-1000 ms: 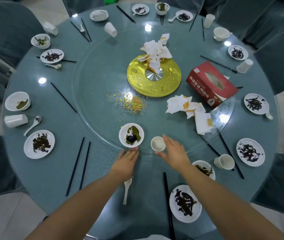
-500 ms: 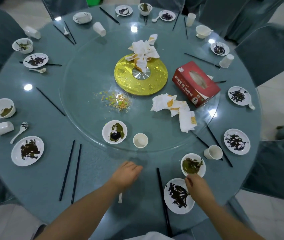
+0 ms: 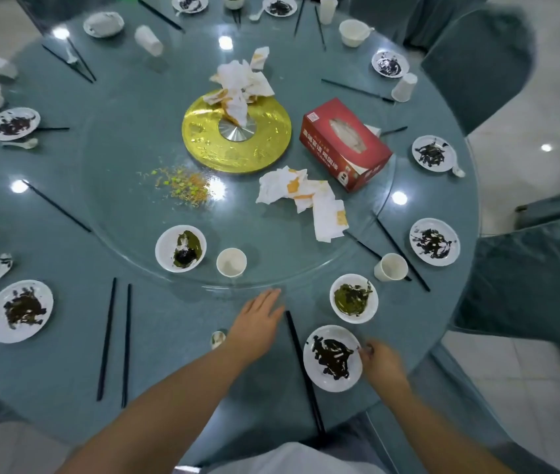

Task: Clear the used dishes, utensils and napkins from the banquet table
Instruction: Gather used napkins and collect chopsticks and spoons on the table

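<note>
A small white plate (image 3: 333,357) smeared with dark residue lies flat near the table's front edge. My right hand (image 3: 379,362) has its fingers curled onto the plate's right rim. My left hand (image 3: 258,319) rests flat and open on the blue-green table (image 3: 176,354), just left of a black chopstick (image 3: 304,374). A white spoon (image 3: 217,338) is partly hidden under my left wrist. Beyond the plate stand a bowl with green residue (image 3: 353,298) and a paper cup (image 3: 390,267). On the glass turntable (image 3: 117,138) sit another dirty bowl (image 3: 180,248), a cup (image 3: 231,262) and crumpled napkins (image 3: 306,196).
More napkins (image 3: 241,83) lie on the gold centre disc (image 3: 210,145), beside a red tissue box (image 3: 345,143) and scattered food crumbs (image 3: 182,183). Dirty plates, bowls, cups, spoons and chopsticks ring the table, such as a chopstick pair (image 3: 114,336). Blue-covered chairs (image 3: 524,285) surround it.
My right hand pulled back from the cup on the turntable down to the small plate's rim. My left hand drew back from the turntable bowl onto the table.
</note>
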Available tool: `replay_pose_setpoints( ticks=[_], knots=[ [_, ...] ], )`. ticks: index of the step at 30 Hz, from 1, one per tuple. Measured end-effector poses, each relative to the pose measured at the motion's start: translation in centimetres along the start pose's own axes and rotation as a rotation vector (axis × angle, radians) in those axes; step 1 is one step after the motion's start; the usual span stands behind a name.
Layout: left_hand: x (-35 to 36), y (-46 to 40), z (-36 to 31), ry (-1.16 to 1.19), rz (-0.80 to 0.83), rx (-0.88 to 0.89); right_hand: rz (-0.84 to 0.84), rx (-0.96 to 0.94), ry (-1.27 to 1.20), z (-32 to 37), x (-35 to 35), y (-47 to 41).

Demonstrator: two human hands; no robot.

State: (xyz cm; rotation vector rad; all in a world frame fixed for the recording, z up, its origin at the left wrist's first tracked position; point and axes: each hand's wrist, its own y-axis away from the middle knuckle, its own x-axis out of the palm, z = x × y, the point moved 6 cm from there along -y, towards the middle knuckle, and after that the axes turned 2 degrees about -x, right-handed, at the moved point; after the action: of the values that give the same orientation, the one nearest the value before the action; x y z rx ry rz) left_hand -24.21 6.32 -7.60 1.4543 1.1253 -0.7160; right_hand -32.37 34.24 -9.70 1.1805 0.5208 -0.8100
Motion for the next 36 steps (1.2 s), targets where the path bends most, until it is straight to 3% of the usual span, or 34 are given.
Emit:
replay_pose_setpoints(
  ticks=[9, 17, 29, 36],
  knots=[
    [0.9, 1.2, 1.7, -0.001, 0.056, -0.130, 0.092, 0.129, -0.435, -0.7, 1.8, 0.6],
    [1.0, 2.8, 4.0, 0.074, 0.081, -0.209, 0.149, 0.151, -0.625, 1.9, 1.6, 0.7],
    [1.8, 3.7, 6.9, 0.134, 0.068, -0.284, -0.038, 0.112, -0.853, 14.9, 0.9, -3.3],
    [1.2, 3.5, 7.0, 0.114, 0.081, -0.228, 0.063, 0.144, -0.851, 20.3, 2.8, -5.7]
  ],
)
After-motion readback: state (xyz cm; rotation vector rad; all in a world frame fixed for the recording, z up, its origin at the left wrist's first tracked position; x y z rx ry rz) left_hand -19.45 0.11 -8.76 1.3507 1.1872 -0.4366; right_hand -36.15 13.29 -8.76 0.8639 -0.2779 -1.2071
